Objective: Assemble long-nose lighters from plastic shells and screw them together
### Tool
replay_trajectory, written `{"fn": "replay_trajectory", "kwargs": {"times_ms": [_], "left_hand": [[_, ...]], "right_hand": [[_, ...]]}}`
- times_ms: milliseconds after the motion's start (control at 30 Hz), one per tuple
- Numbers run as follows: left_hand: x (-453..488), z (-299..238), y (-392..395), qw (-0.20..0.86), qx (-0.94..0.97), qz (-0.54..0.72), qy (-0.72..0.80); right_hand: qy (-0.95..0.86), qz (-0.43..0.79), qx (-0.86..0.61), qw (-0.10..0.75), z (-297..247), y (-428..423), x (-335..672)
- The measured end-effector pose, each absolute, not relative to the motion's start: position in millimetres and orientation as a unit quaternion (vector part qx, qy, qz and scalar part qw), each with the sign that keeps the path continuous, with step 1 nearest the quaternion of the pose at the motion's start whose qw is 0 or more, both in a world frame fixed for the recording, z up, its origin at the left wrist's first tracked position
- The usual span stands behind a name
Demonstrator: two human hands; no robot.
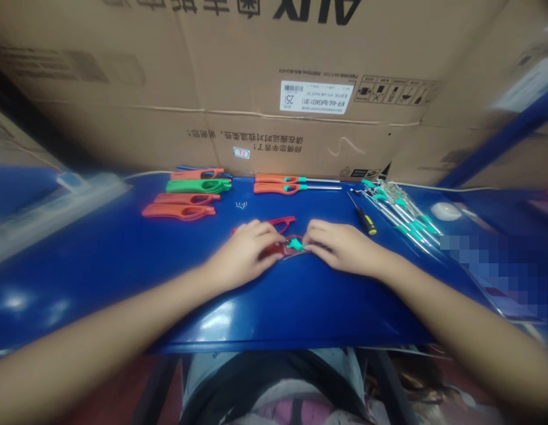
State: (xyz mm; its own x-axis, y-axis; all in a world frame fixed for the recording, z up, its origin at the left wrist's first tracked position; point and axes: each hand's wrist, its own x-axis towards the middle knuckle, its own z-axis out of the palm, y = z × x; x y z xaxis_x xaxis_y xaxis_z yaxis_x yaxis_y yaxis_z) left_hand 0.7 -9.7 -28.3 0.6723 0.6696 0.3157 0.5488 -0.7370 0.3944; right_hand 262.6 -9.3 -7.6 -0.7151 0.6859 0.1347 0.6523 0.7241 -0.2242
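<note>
While the left hand [251, 251] grasps a red casing [274, 249] at the centre of the frame, the right hand [338, 245] sets its fingertips beside the teal trigger [295, 243]; whether they grip it, I cannot tell. Below, blue bench [318, 304] surface stretches to the front edge near bottom centre. Cardboard [212, 71] walls off the back. Orange casings [180, 212] bound the room left of centre; a screwdriver [366, 221] and metal rods [404, 215] bound it right of centre.

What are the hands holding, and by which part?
A red lighter: left hand on its body, right hand at the end just beyond its green part.
</note>
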Motion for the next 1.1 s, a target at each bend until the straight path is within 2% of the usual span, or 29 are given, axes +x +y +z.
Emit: {"fn": "replay_trajectory", "kwargs": {"times_ms": [267, 667, 1100], "left_hand": [[2, -28, -10, 0.159, 0.896, 0.239, 0.339], [2, -27, -11, 0.166, 0.893, 0.232, 0.347], [2, -26, -12, 0.171, 0.89, 0.23, 0.356]], "right_hand": [[-0.935, 0.054, -0.329, 0.117, -17, -10, 259], [-0.952, -0.111, -0.252, 0.129, -17, -14, 254], [-0.957, -0.093, -0.257, 0.098, -18, -14, 254]]}}
